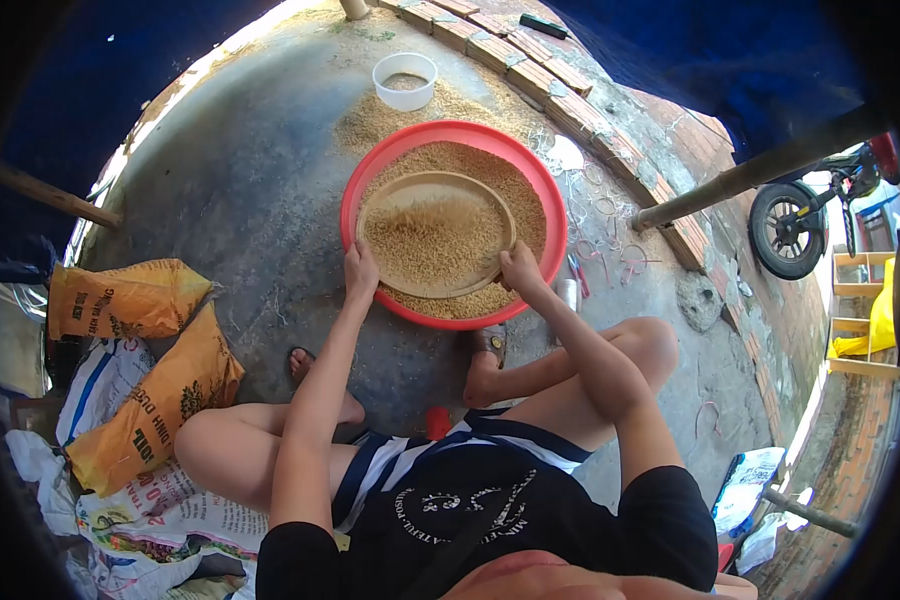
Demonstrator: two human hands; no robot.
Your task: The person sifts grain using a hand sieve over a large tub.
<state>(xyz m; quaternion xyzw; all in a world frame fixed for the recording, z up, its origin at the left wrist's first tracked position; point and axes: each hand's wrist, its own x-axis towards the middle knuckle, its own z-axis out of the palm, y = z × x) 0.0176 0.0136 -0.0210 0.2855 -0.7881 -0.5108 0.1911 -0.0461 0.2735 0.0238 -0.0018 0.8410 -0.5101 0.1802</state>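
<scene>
A round, shallow sieve (436, 290) with a pale wooden-looking rim is held over a wide red basin (353, 190). My left hand (361, 270) is closed on the rim at its left side, and my right hand (520, 267) grips the rim at the lower right. Golden grain (425, 255) lies in the sieve. Toward its far side some of the grain looks blurred, as if tossed up. More grain (470, 158) fills the basin beneath and around the sieve. The undersides of both hands are hidden.
Behind the basin, a white plastic tub (405, 98) stands among spilled grain (355, 125). Orange and white sacks (160, 385) are heaped at left. A low brick edging (610, 140), a pole (750, 170) and a wheel (785, 230) are at right. A metal can (568, 292) stands near the basin.
</scene>
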